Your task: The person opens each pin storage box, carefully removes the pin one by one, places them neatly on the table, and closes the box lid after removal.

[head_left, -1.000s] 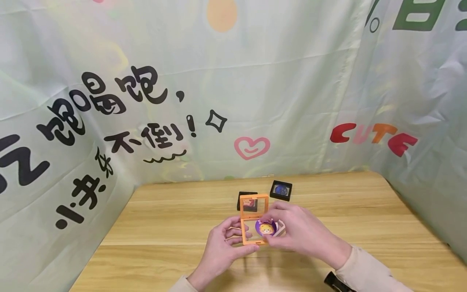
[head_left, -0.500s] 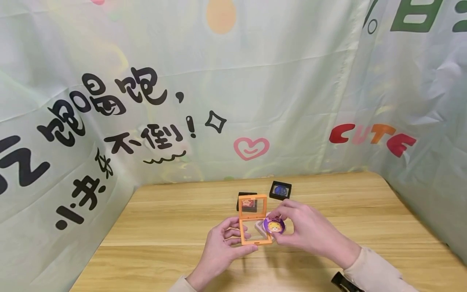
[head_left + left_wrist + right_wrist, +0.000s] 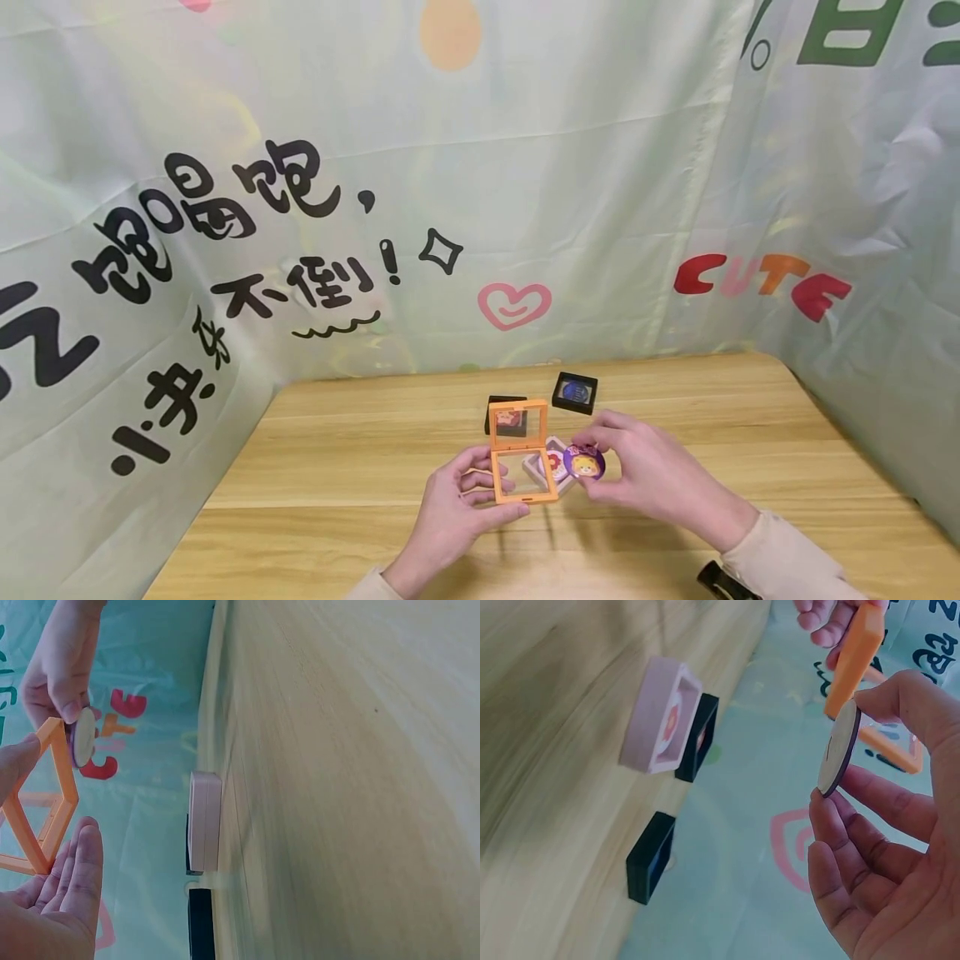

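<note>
My left hand point(image 3: 453, 510) holds a hinged orange display case point(image 3: 518, 449) above the table, thumb on its near edge. The case stands unfolded, and its clear windows hold nothing. To its right, my right hand point(image 3: 645, 467) pinches a round purple badge point(image 3: 585, 463) with a yellow bear face between thumb and fingers. In the right wrist view, the plain pale back of the badge shows. Below and behind the orange case, a pink case point(image 3: 639, 724) stands on the table with a red-and-white round piece point(image 3: 555, 464) in it, partly seen through the window.
Two black cases lie farther back on the wooden table point(image 3: 360, 467): one point(image 3: 576, 392) with a blue round piece, the other point(image 3: 709, 720) partly behind the orange case. A printed cloth point(image 3: 600, 208) hangs around the back and sides.
My right hand has drawn the purple badge out to the right, away from the orange case's window, uncovering the pink case behind. My left hand and the orange case have barely moved.
</note>
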{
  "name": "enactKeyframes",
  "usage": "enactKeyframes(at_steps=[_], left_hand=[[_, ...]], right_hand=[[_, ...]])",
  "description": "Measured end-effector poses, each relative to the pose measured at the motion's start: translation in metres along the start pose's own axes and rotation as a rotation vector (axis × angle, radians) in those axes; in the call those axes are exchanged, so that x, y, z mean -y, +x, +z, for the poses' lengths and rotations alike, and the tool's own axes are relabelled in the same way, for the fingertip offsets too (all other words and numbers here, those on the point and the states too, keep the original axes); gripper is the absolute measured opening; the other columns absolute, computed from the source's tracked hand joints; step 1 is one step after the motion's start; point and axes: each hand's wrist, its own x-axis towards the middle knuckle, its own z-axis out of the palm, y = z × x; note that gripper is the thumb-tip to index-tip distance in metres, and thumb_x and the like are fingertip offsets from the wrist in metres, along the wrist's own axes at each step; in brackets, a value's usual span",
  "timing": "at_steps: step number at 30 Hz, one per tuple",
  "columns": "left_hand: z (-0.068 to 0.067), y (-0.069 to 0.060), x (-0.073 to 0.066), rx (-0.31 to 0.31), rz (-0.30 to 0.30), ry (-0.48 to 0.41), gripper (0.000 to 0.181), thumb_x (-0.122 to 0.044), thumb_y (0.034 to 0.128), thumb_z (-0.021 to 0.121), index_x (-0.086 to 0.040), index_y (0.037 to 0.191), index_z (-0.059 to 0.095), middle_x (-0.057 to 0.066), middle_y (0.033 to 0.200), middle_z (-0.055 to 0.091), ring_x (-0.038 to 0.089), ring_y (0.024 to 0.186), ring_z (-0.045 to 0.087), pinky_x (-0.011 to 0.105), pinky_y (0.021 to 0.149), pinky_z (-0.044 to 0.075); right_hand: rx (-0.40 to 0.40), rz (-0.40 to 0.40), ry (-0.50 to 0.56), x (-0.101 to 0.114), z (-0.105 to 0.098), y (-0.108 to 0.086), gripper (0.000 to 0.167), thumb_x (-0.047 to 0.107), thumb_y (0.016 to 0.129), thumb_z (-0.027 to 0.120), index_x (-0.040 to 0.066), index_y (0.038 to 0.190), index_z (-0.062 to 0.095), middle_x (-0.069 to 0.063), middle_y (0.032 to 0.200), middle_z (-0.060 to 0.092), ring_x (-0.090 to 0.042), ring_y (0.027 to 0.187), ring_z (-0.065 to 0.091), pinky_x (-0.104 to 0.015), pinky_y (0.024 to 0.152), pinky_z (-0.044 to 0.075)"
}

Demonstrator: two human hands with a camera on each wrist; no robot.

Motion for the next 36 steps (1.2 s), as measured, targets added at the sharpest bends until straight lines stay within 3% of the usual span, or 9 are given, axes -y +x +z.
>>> enactKeyframes(at_steps=[11,24,36], left_hand=[[-0.004,-0.002,0.0,-0.015,0.014,-0.007,0.07,-0.014,0.0758,0.099,-0.002,0.136,0.065,0.02,0.12,0.073,0.019,0.1,0.076,0.025,0.089,0.067],[-0.005,-0.003,0.002,-0.002,0.007,-0.028,0.072,-0.014,0.0756,0.099,0.001,0.136,0.063,0.02,0.122,0.072,0.019,0.101,0.075,0.026,0.089,0.067],[-0.004,-0.003,0.006,0.012,0.032,-0.025,0.071,-0.018,0.0766,0.099,0.0,0.136,0.064,0.023,0.123,0.072,0.014,0.098,0.076,0.027,0.088,0.067]], right_hand=[[0.04,0.049,-0.004,-0.022,0.002,-0.004,0.027,0.024,0.081,0.088,0.021,0.107,0.082,0.011,0.1,0.07,-0.004,0.08,0.059,-0.019,0.065,0.051],[0.12,0.144,-0.028,-0.062,0.011,-0.02,0.04,0.028,0.078,0.09,0.013,0.113,0.08,0.007,0.104,0.071,-0.003,0.088,0.063,-0.027,0.074,0.061],[0.132,0.109,-0.05,-0.087,0.017,-0.031,0.036,0.025,0.076,0.089,0.009,0.108,0.081,0.007,0.098,0.069,-0.002,0.083,0.06,-0.024,0.072,0.059]])
